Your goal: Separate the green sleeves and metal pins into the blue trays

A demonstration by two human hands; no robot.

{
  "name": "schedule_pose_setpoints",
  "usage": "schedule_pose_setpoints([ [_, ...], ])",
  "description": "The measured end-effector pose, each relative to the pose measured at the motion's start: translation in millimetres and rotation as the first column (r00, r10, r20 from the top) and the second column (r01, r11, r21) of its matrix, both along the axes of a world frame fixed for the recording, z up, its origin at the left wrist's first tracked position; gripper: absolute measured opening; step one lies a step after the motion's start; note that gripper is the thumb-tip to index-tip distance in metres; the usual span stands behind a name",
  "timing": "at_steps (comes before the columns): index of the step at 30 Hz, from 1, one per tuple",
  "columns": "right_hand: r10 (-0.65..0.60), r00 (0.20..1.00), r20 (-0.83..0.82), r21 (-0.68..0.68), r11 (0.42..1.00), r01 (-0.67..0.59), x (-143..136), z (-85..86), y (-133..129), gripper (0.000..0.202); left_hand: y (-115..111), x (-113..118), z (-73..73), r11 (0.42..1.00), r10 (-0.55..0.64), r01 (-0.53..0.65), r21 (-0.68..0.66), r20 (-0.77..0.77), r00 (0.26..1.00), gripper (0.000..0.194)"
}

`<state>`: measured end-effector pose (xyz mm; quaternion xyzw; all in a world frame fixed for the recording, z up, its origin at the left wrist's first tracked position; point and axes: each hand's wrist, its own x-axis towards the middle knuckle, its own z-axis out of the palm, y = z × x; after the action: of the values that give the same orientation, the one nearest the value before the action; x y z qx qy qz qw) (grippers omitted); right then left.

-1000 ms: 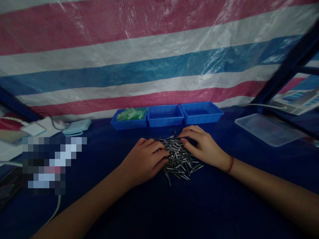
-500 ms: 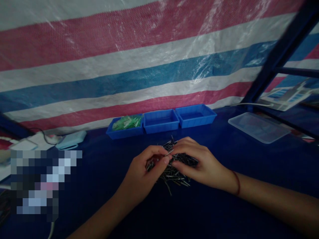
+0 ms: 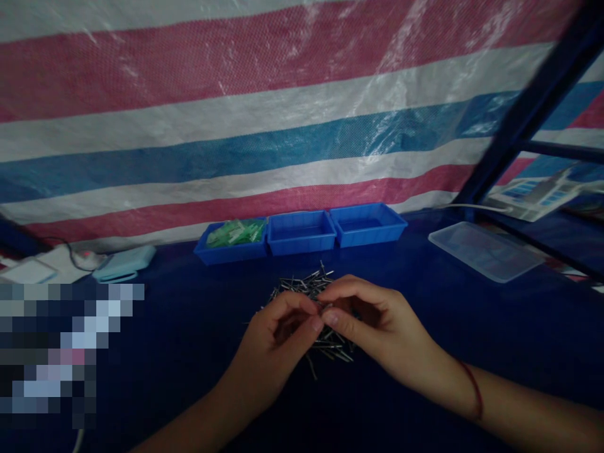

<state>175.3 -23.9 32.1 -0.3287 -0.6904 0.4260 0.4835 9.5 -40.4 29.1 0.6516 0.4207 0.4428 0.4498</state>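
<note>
A pile of thin metal rods (image 3: 334, 345), dark and silvery, lies loosely on the blue tabletop under my hands. My left hand (image 3: 278, 340) is closed in a pinch, thumb against forefinger, on one thin metal rod that its fingertips mostly hide. Meeting it from the other side, my right hand (image 3: 377, 321) has thumb and forefinger closed at the same spot, around the rod's other end. The fingertips of both hands touch or nearly touch just above the pile. Exact details of the rod are too small and covered to make out.
Behind the pile stand a blue bin with green plastic packets (image 3: 238, 231), a middle blue bin (image 3: 302, 242) and a right blue bin (image 3: 370, 234). A clear plastic lid (image 3: 486, 251) lies at right. A light-blue case (image 3: 123, 263) sits at left, near a pixelated patch.
My right hand has come down and turned, its thumb and forefinger closing at the left fingertips. The rod, seen jutting from my left fingers before, is now mostly covered. The view shifted slightly.
</note>
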Motion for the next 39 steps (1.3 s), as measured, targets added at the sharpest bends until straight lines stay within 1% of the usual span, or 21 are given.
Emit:
schedule_pose_setpoints([
  [3,-0.003,1.0,0.017,0.022,1.0,0.002,2,-2.6,1,0.007,-1,4,-4.1,1.0,0.013,-0.013,0.004,0.032,0.999,0.001],
  [5,-0.003,0.999,0.034,0.032,0.999,0.002,2,-4.8,2,0.007,-2,4,-7.3,1.0,0.025,-0.025,0.004,0.041,0.999,0.003],
  [8,-0.003,0.999,0.036,0.045,0.999,0.002,2,-6.9,3,0.008,-2,3,-9.8,1.0,0.031,-0.031,0.004,-0.049,0.998,0.009],
  [10,-0.002,1.0,0.027,0.053,0.999,0.001,2,-7.2,3,0.009,-2,1,-9.1,1.0,0.013,-0.013,-0.001,-0.143,0.99,0.012],
  [12,-0.006,1.0,0.028,0.055,0.998,0.005,2,-6.6,2,0.01,-1,1,-7.4,1.0,-0.009,0.008,-0.006,-0.196,0.981,0.015],
  [15,-0.019,0.999,0.037,0.062,0.998,0.016,1,-4.5,1,0.012,-1,1,-5.2,1.0,-0.012,0.013,0.004,-0.196,0.981,0.016],
  [18,-0.013,0.999,0.053,0.071,0.997,0.009,-1,-3.3,1,0.014,-1,1,-4.6,0.999,0.033,-0.026,0.039,-0.199,0.979,0.014],
  [20,-0.018,0.998,0.059,0.088,0.996,0.013,-2,-4.0,0,0.014,-2,0,-4.4,0.992,0.092,-0.069,0.102,-0.234,0.968,0.011],
  [22,-0.034,0.998,0.059,0.114,0.993,0.027,-3,-5.8,1,0.013,-1,-3,-3.8,0.971,0.147,-0.083,0.224,-0.285,0.947,0.007],
  [24,-0.048,0.997,0.055,0.135,0.99,0.041,-3,-8.1,2,0.012,-1,-6,-2.7,0.922,0.19,-0.053,0.384,-0.328,0.925,0.005],
  [26,-0.059,0.996,0.06,0.152,0.987,0.049,-4,-10.2,3,0.01,1,-9,-1.4,0.859,0.229,-0.021,0.512,-0.347,0.91,0.007],
  [27,-0.062,0.996,0.066,0.166,0.985,0.05,-5,-10.8,3,0.009,1,-10,-0.7,0.834,0.244,-0.013,0.552,-0.346,0.906,0.008],
  [29,-0.063,0.993,0.1,0.213,0.976,0.04,-5,-11.2,3,0.009,2,-12,0.7,0.805,0.26,-0.007,0.593,-0.342,0.903,0.007],
  [31,-0.047,0.986,0.163,0.279,0.96,0.0,-5,-9.9,3,0.009,2,-14,2.6,0.795,0.264,0.005,0.606,-0.354,0.897,0.004],
  [33,-0.031,0.971,0.237,0.343,0.938,-0.054,-5,-6.5,7,0.01,2,-16,5.0,0.806,0.256,0.029,0.591,-0.391,0.884,0.003],
  [35,-0.074,0.956,0.285,0.416,0.908,-0.054,-4,-1.1,16,0.012,3,-19,7.6,0.821,0.272,0.016,0.57,-0.415,0.868,0.013],
  [37,-0.216,0.93,0.297,0.518,0.855,0.033,-3,5.2,35,0.013,7,-24,9.4,0.815,0.32,-0.025,0.579,-0.414,0.852,0.03],
  [39,-0.413,0.856,0.311,0.627,0.766,0.142,-3,10.5,62,0.012,13,-30,9.3,0.793,0.377,-0.056,0.606,-0.416,0.828,0.039],
])
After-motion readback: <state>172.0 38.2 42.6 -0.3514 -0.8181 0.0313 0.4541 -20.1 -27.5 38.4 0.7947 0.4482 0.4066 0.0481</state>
